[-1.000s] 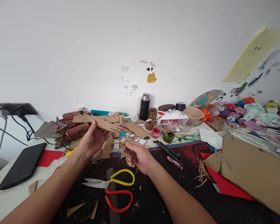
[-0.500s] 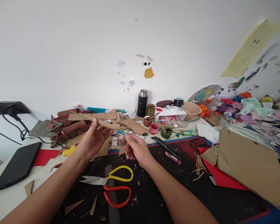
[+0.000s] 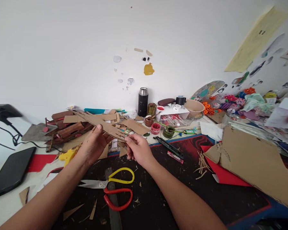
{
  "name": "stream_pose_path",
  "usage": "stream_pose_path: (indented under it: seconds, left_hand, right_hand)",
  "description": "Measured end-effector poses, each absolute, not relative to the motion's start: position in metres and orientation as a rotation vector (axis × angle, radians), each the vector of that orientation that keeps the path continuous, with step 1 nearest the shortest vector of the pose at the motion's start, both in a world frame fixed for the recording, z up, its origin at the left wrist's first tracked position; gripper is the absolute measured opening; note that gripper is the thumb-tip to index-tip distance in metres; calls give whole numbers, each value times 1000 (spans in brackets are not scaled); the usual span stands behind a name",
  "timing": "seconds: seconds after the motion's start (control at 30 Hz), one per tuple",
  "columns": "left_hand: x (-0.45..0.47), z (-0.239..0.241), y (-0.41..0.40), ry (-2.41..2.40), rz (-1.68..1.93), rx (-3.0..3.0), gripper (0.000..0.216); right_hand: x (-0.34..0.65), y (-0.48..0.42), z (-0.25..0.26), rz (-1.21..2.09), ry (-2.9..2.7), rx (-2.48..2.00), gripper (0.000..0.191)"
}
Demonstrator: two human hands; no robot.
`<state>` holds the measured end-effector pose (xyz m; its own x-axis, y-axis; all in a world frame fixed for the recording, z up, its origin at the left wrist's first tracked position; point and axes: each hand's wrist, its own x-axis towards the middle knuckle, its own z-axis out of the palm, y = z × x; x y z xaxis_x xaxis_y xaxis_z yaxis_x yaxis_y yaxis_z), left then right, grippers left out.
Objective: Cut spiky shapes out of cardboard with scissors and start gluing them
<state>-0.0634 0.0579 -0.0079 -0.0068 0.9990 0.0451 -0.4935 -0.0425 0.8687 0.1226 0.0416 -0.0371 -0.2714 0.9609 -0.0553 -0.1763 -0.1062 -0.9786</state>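
A long cut strip of cardboard (image 3: 105,125) with slit, ragged ends is held up in front of me. My left hand (image 3: 96,143) grips its near edge, thumb on top and fingers beneath. At the strip's right end, my right hand (image 3: 138,148) pinches a thin tip between thumb and fingers. Below both hands lie scissors (image 3: 103,184) with one yellow and one red handle, blades apart and pointing left. They rest across a grey metal ruler (image 3: 115,217) on the dark mat (image 3: 148,204).
Brown cardboard models (image 3: 67,127) and scraps stand at the back left, near a black tablet (image 3: 12,171). Paint jars (image 3: 155,128), a black flask (image 3: 143,103) and a utility knife (image 3: 169,147) sit farther back. A large cardboard sheet (image 3: 252,156) lies at right.
The cardboard strip has tilted so its broad face shows more. My right fingers have closed on its right end. The whole view has shifted slightly.
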Motion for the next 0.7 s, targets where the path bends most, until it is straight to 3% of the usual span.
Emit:
stream_pose_path:
  seconds: [0.33, 0.7]
  left_hand:
    - [-71, -6, 65, 871, 1509, 733, 41]
    - [-75, -5, 69, 882, 1514, 500, 43]
  right_hand:
    - [124, 40, -38, 1535, -1247, -1007, 47]
    - [124, 39, -34, 1548, -1211, -988, 55]
